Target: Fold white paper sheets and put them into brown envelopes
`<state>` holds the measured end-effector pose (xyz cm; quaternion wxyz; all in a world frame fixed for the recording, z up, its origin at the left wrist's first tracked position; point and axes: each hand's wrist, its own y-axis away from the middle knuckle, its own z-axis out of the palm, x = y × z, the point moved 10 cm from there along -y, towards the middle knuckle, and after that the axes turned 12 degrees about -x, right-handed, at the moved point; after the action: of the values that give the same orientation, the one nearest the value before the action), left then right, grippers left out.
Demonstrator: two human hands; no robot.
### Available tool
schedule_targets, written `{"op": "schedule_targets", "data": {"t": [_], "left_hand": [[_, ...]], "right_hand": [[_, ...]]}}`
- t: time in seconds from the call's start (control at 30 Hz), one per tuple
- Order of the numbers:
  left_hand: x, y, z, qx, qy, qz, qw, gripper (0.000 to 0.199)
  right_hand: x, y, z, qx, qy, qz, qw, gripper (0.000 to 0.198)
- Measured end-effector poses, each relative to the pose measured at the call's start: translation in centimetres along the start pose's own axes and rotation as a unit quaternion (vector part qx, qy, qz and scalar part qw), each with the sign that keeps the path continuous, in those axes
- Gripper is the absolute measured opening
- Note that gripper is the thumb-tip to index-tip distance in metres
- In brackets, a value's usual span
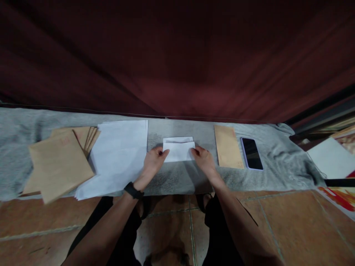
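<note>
A folded white sheet of paper [179, 152] is held over the grey cloth in the middle of the view, its back layer showing a little above the front one. My left hand [154, 161] pinches its left edge, thumb on the front. On the opposite edge, my right hand [204, 159] grips the paper the same way. Left of my left hand lies a stack of white paper sheets [122, 155]. To the right of my right hand, a single brown envelope [229, 147] rests flat on the cloth.
Several brown envelopes [61, 159] lie fanned at the left, partly over the white sheets. A phone [252, 153] with a dark screen lies at the right on the grey cloth [280, 159]. A dark red curtain [177, 66] hangs behind. Tiled floor [274, 214] shows below.
</note>
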<state>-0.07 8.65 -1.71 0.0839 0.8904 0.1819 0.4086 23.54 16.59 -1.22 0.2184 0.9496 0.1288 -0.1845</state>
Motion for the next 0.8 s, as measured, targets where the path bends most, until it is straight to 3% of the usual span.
{"op": "schedule_targets", "data": {"t": [0.27, 0.53, 0.8], "left_hand": [[0.8, -0.6, -0.4, -0.003, -0.113, -0.113, 0.987, 0.029], [0.8, -0.5, -0.3, -0.023, -0.051, -0.052, 0.997, 0.036], [0.9, -1.1, -0.6, -0.021, -0.097, -0.081, 0.992, 0.031]], "right_hand": [[-0.6, -0.5, -0.5, 0.000, 0.059, 0.074, 0.996, 0.040], [-1.5, -0.8, -1.1, 0.030, 0.050, 0.091, 0.994, 0.039], [-1.9, -1.1, -1.3, 0.049, 0.058, 0.108, 0.991, 0.038]]}}
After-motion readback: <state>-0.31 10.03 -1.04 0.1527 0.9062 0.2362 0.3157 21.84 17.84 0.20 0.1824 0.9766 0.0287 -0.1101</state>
